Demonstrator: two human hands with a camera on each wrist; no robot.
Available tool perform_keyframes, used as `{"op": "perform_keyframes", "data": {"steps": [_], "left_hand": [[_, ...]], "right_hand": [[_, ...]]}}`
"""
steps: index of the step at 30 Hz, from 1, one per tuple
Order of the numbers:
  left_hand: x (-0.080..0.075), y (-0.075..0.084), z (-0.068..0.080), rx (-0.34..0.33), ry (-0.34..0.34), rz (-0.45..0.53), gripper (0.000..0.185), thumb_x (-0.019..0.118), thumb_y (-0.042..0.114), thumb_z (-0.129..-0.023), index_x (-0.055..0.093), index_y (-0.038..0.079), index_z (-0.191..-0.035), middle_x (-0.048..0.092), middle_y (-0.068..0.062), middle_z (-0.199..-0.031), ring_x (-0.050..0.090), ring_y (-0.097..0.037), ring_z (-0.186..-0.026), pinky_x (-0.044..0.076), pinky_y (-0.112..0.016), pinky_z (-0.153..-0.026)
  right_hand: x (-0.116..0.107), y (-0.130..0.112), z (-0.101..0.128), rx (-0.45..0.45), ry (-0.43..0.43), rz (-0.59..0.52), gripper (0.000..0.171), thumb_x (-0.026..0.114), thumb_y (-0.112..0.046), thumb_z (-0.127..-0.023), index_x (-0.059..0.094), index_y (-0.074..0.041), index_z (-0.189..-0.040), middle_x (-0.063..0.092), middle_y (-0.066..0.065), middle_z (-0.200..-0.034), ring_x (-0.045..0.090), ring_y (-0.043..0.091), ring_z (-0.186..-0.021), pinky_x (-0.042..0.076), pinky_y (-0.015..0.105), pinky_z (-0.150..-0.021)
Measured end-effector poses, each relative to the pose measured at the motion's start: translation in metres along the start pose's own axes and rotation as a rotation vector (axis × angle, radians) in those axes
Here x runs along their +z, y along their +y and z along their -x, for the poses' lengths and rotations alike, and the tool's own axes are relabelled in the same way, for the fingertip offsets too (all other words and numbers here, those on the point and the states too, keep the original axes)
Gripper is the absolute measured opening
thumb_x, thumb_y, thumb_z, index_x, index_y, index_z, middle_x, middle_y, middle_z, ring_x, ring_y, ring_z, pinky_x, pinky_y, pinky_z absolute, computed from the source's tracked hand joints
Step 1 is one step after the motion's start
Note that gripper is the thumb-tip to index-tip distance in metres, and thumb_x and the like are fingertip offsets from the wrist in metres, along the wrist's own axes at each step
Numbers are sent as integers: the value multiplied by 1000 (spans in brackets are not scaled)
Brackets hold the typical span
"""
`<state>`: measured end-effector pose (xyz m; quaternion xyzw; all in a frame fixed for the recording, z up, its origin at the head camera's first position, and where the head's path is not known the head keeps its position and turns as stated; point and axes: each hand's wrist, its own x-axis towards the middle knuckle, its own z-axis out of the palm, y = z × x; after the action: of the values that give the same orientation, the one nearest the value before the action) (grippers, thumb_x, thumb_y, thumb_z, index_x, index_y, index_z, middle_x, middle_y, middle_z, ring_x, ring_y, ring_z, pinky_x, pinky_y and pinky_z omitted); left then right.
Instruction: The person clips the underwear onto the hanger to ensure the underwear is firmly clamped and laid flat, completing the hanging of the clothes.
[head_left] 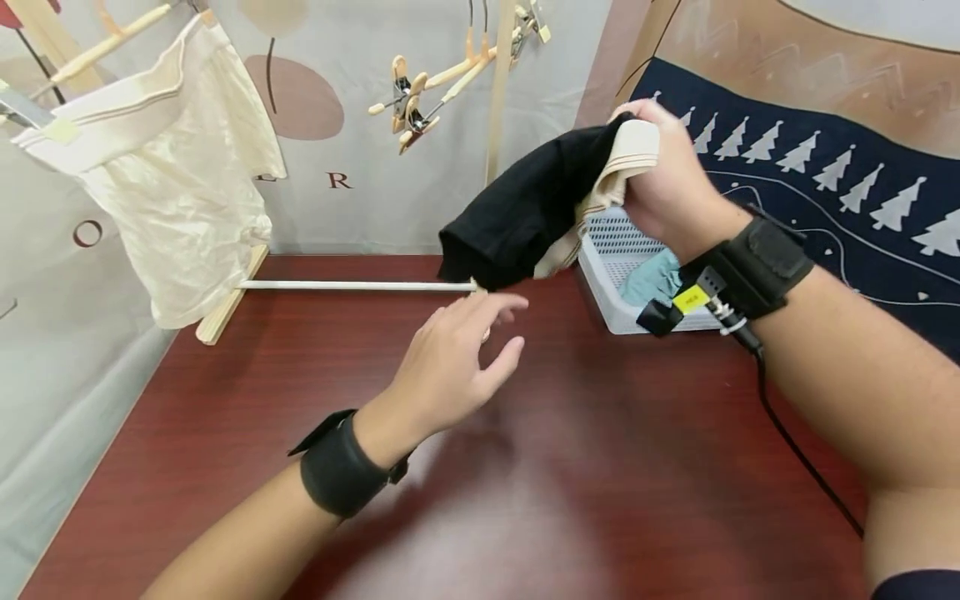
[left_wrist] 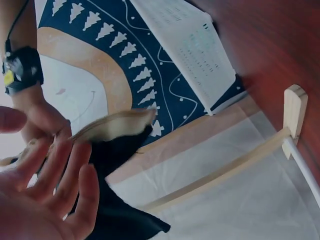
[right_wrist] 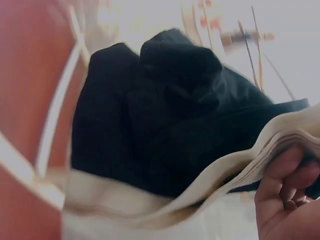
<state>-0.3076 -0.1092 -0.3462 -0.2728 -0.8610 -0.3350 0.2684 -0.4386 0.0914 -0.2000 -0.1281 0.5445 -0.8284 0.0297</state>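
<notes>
My right hand (head_left: 671, 179) holds a pair of black shorts (head_left: 532, 196) up by its cream waistband (right_wrist: 245, 162), with the fingers curled round the stitched edge. The black cloth hangs down and to the left of that hand. Just below its lower end, my left hand (head_left: 457, 362) is raised over the table with nothing in its grasp, fingers loosely spread and thumb apart. From the left wrist view, the left fingers (left_wrist: 87, 195) overlap the dark cloth.
Cream shorts (head_left: 172, 167) hang clipped on a hanger at the left. Another hanger with wooden clips (head_left: 408, 104) hangs at the back centre. A white rod (head_left: 360, 286) runs low across the rack's base. Behind the right arm, a pale basket (head_left: 607, 292) contains a light-blue cloth (head_left: 651, 279).
</notes>
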Motion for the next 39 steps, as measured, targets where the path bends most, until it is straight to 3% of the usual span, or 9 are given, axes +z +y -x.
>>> {"op": "perform_keyframes", "data": {"steps": [6,10,13,17,22,26,31,34,39], "left_hand": [[3,-1,-18,-80,99,84,62,68,35,-91,44,17,-144,57,-3,-126,58,-14,-110,52,-31,-79],[3,-6,-26,-164,110,70,67,66,42,-91,38,20,-148,55,-1,-126,58,-14,-107,52,-36,-76],[5,-12,-28,-210,108,44,59,62,41,-93,43,18,-144,57,-2,-120,61,-19,-99,52,-42,-75],[7,-21,-24,-191,154,0,33,54,29,-99,59,13,-127,62,-4,-108,63,-22,-85,52,-44,-70],[4,-32,-22,-150,176,-30,26,46,21,-102,66,11,-115,62,-3,-88,57,-20,-70,47,-40,-60],[-6,-38,-26,-172,81,-53,24,44,22,-103,62,8,-97,51,-3,-68,52,-23,-62,43,-40,-56],[-18,-44,-34,-228,-116,-41,29,41,24,-105,51,10,-82,40,0,-61,48,-22,-58,39,-36,-56],[-21,-46,-37,-231,-229,-16,29,40,26,-105,51,12,-81,40,1,-62,47,-19,-59,39,-34,-58],[-22,-46,-36,-190,-376,-45,29,43,24,-101,50,15,-75,43,2,-64,46,-16,-63,40,-33,-61]], "right_hand": [[21,35,19,111,-67,145,19,39,-13,-108,57,-10,-103,50,0,-79,52,10,-68,45,21,-63],[27,58,29,204,-155,222,19,41,-13,-107,59,-10,-110,57,3,-88,60,13,-71,51,23,-62],[29,75,34,272,-200,246,17,43,-12,-106,60,-9,-103,59,5,-87,59,14,-69,51,24,-61],[29,92,39,329,-240,322,18,42,-13,-107,54,-7,-95,54,3,-74,49,13,-60,45,24,-58],[18,99,38,334,-329,566,16,39,-9,-104,54,-5,-105,54,6,-71,52,17,-60,46,28,-58],[7,91,31,187,-413,868,32,38,-8,-99,57,-8,-125,64,11,-92,60,19,-78,49,29,-71],[1,70,24,50,-535,853,61,43,-2,-93,40,-19,-152,56,10,-141,54,21,-126,42,42,-105],[3,65,23,10,-612,887,65,56,-5,-95,36,-25,-153,60,8,-134,59,21,-121,44,42,-105],[2,70,25,-50,-696,1025,69,70,-11,-91,39,-21,-152,64,7,-97,64,19,-90,52,30,-84]]}}
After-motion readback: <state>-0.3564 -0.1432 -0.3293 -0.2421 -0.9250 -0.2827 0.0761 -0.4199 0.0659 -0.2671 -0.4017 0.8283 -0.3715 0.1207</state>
